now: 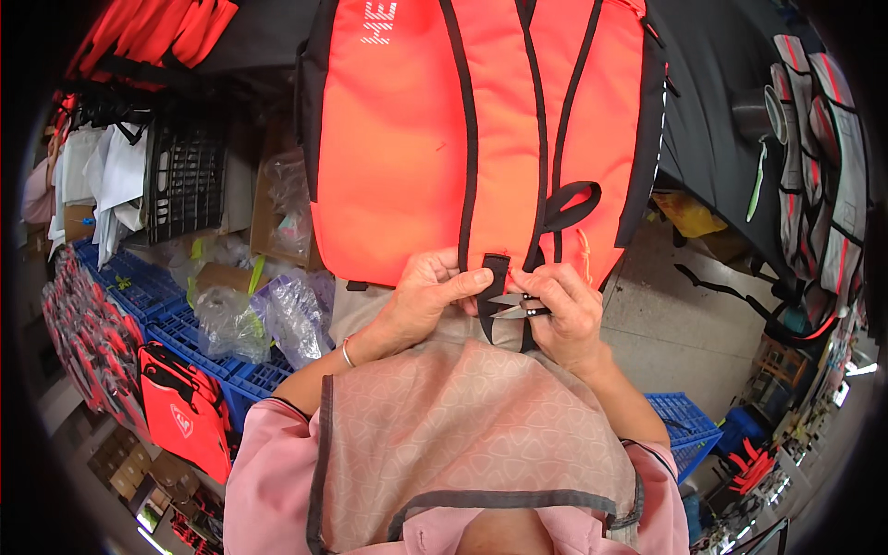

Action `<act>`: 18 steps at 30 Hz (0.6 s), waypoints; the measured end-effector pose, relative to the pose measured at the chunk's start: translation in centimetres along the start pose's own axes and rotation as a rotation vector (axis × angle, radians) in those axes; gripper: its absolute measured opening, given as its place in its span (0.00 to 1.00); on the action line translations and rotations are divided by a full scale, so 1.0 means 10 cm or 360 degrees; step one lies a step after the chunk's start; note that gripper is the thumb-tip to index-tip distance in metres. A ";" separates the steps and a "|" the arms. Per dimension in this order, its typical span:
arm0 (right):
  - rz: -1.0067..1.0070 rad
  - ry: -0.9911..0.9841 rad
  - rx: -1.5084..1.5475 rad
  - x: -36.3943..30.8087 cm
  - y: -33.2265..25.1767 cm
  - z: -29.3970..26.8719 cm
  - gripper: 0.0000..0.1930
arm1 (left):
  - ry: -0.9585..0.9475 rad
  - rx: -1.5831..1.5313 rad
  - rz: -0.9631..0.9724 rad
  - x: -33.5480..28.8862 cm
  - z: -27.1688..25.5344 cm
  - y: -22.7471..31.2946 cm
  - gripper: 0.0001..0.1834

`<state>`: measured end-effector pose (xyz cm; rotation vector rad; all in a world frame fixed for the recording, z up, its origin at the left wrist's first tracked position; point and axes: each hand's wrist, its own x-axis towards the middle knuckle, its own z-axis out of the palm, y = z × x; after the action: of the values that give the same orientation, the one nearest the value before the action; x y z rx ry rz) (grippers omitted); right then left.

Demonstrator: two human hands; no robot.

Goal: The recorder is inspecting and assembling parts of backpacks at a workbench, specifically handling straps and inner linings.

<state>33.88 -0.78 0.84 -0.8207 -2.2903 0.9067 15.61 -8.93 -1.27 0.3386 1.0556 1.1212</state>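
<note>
A bright orange-red backpack (398, 139) with black trim lies before me, its shoulder straps (499, 120) running down toward my body. My left hand (430, 291) pinches the lower end of one strap, where a short black webbing piece (494, 277) is stitched on. My right hand (566, 310) holds small thread snips (511, 307), their blades parted and pointing left beside the webbing. Its thumb and index fingertip come close to the strap end. A black webbing loop (572, 205) lies on the bag above my right hand, near a loose pale thread (585, 257).
At left are blue plastic crates (180, 324) with clear plastic bags (231, 324), a black crate (188, 176) and a red bag (185, 407). Grey straps with red stripes (819, 157) hang at right. Another blue crate (683, 427) stands behind my right elbow.
</note>
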 end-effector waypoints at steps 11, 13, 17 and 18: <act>0.0279 -0.0711 0.0762 0.11 0.10 -0.48 0.08 | -0.0023 0.0112 0.0058 0.00 0.01 -0.01 0.12; 0.0364 -0.0684 0.0775 0.00 0.15 -0.60 0.09 | -0.0036 0.0110 0.0047 0.01 0.01 -0.01 0.13; 0.0478 -0.0172 0.0477 0.00 -0.03 -0.36 0.10 | -0.0046 0.0137 0.0050 0.05 0.06 0.00 0.13; 0.0375 0.0042 0.0328 0.05 -0.06 -0.27 0.13 | -0.0053 0.0140 0.0046 0.05 0.06 0.00 0.13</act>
<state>35.13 0.30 3.14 -1.0167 -2.0638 1.2050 16.14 -8.34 -1.23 0.4421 1.0756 1.0937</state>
